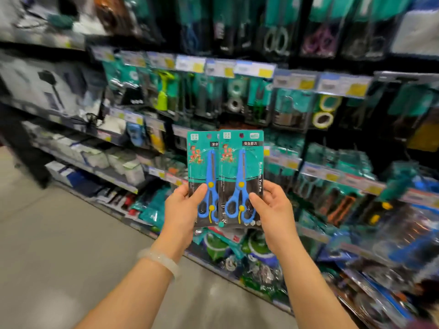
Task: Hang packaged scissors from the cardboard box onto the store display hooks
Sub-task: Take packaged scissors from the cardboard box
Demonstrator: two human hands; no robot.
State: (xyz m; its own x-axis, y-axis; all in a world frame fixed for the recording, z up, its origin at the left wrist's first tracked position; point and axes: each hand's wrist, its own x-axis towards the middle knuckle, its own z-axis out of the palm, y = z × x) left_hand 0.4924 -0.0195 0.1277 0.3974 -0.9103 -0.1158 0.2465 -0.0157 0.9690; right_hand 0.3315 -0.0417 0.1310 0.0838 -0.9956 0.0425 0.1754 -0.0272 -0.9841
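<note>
Two packs of blue scissors on teal and black cards are held upright side by side in front of the display. My left hand (184, 205) grips the lower left edge of the left scissors pack (202, 167), thumb on its front. My right hand (273, 210) grips the lower right of the right scissors pack (241, 167), which overlaps the left one. Both packs stand before the display hooks (237, 96), which are full of hanging packaged goods. The cardboard box is out of view.
Rows of hanging packs with price tags (254, 68) fill the wall ahead and to the right. Shelves (95, 172) with boxed goods run along the left. Grey floor (59, 245) lies below left. A dark-clothed person (21, 143) stands at the far left.
</note>
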